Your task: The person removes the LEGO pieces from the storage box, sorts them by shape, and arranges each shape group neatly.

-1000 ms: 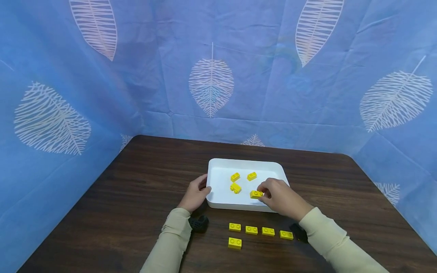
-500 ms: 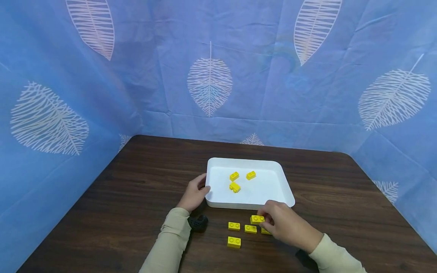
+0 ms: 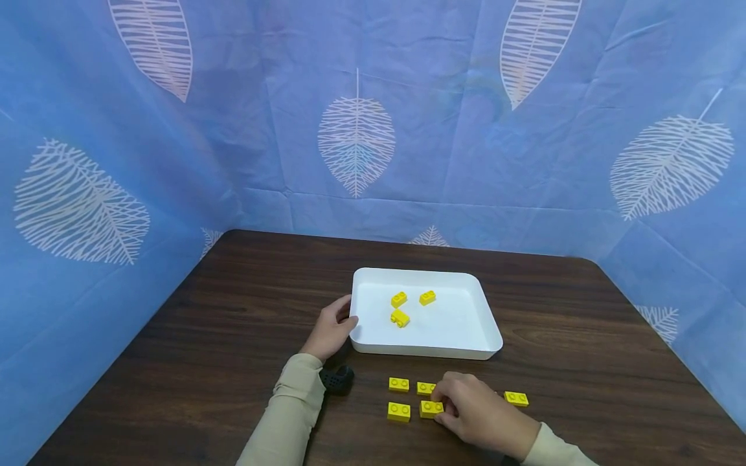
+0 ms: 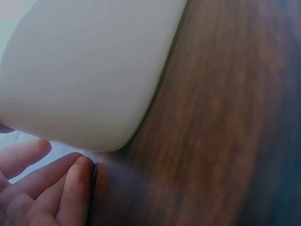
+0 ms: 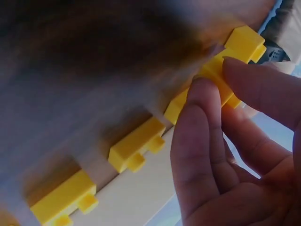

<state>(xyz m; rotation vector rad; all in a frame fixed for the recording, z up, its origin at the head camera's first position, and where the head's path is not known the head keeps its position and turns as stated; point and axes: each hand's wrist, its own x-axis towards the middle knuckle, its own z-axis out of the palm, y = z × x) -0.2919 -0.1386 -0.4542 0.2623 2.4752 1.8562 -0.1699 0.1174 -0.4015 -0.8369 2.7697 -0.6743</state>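
Note:
My right hand [image 3: 474, 408] pinches a yellow toy brick [image 3: 430, 409] between thumb and fingertips, at tabletop level, just right of another yellow brick [image 3: 399, 412]. Behind these, a row of yellow bricks lies on the table, with one brick [image 3: 399, 384] at its left end and one [image 3: 516, 399] to the right; the hand hides part of the row. Two row bricks, one of them a studded brick [image 5: 136, 143], show in the right wrist view. With its thumb at the rim and fingers outside, my left hand [image 3: 329, 330] holds the left side of a white tray [image 3: 454, 323].
Three yellow bricks lie inside the tray, among them a tilted brick [image 3: 399, 318]. The dark wooden table [image 3: 262, 291] meets a blue leaf-patterned cloth [image 3: 408, 155] at the back and sides. A black band [image 3: 338, 380] sits by the left wrist.
My right hand has carried the brick out over the tray's front edge, past the back row, and down toward the person beside the front brick. The left hand stays at the tray.

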